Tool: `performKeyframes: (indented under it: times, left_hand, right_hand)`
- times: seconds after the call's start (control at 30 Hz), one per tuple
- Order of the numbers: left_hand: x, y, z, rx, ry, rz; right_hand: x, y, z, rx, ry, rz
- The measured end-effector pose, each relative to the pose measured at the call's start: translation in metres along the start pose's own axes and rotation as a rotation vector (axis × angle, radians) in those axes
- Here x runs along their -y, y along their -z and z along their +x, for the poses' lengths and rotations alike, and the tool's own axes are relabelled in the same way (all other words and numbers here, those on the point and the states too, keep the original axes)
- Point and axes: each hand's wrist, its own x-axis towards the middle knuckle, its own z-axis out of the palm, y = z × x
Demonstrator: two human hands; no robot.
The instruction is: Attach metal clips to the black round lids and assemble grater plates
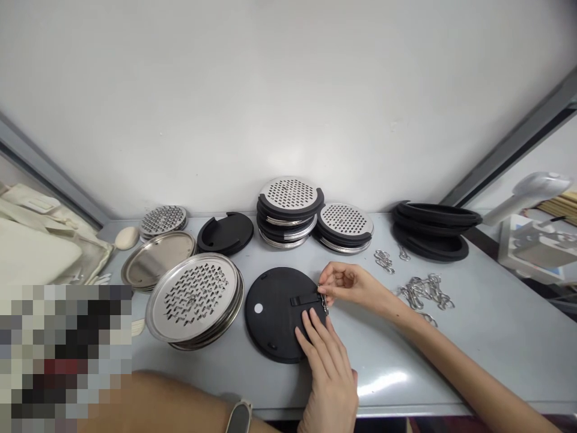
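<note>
A round black disc [274, 319] with a white dot and a strap tab [303, 299] lies on the table before me. My left hand [331, 367], fingers stretched out, presses on its lower right part. At the disc's right edge, my right hand [340, 282] pinches a small silver metal clip [323, 300] beside the end of the tab. Whether the clip is hooked through the tab is hard to make out. Left of the disc stands a stack of round metal grater plates [193, 297], its edge close to the disc.
Behind are plain metal discs [157, 258], smaller grater plates [163, 221], a black holder [228, 233], and two stacks of graters in black holders [291, 207] [345, 225]. On the right lie loose metal clips [426, 291], stacked black holders [435, 231] and a barcode scanner [536, 186].
</note>
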Motion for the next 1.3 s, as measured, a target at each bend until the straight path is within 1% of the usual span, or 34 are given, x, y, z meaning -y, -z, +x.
performKeyframes:
  times: [0.13,0.37,0.53,0.67,0.8,0.93,1.13,1.2,1.3]
  left_hand:
    - [0.0,0.0,0.0,0.014,-0.02,0.051]
    - [0.002,0.002,0.001,0.007,-0.013,0.008]
    - [0.001,0.002,0.001,-0.002,0.01,-0.016]
    - [0.001,0.002,0.001,-0.002,-0.002,-0.02]
    - [0.001,0.002,0.0,-0.005,0.027,-0.038]
    - [-0.003,-0.002,-0.001,0.01,0.017,-0.019]
    - [-0.01,-0.008,-0.001,-0.025,0.089,-0.059]
    - [-0.008,-0.006,-0.001,-0.018,0.072,-0.052]
    - [-0.001,-0.001,0.0,0.01,0.004,-0.017]
  right_hand:
    - [-0.001,0.0,0.001,-0.008,-0.01,0.031]
    - [-0.002,0.0,-0.001,0.001,0.001,-0.01]
    - [-0.002,-0.001,0.0,0.036,-0.007,0.005]
    - [-0.003,0.0,-0.001,0.054,-0.01,-0.005]
    - [-0.001,0.001,-0.002,0.086,-0.014,-0.007]
    - [-0.001,0.003,-0.003,0.093,-0.018,-0.018]
    - [-0.004,0.002,-0.003,0.074,-0.011,-0.022]
    - [-0.003,0.001,-0.003,0.064,-0.02,-0.027]
    - [-0.002,0.0,-0.004,0.035,-0.024,-0.041]
